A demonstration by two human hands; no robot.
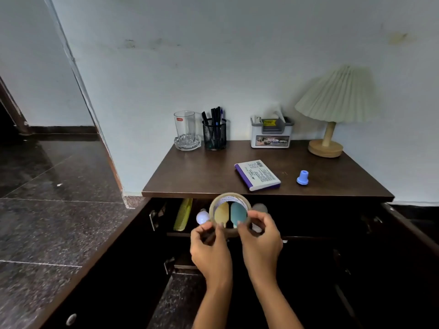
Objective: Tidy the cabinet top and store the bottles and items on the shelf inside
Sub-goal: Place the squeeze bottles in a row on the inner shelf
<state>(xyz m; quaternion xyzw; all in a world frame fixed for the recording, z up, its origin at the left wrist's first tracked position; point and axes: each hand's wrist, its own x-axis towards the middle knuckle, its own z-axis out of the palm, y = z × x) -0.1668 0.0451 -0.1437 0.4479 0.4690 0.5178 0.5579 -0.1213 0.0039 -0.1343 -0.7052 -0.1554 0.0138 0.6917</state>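
Note:
Both my hands hold a roll of clear tape (216, 205) upright in front of the open cabinet, just below the top's front edge. My left hand (209, 248) pinches its lower left rim, my right hand (260, 238) its lower right rim. Through the ring I see a yellowish object and a teal one behind it. On the inner shelf (180, 233) lie a yellow comb (183, 214) and a white bulb (202, 217). On the brown cabinet top (202, 176) remain a purple-edged booklet (257, 175) and a small blue cap (303, 177).
Along the wall stand a glass on a glass dish (185, 131), a mesh pen holder (214, 132), a tissue organiser box (271, 135) and a pleated lamp (332, 119). The cabinet doors (99, 269) swing open to either side. Dark granite floor lies to the left.

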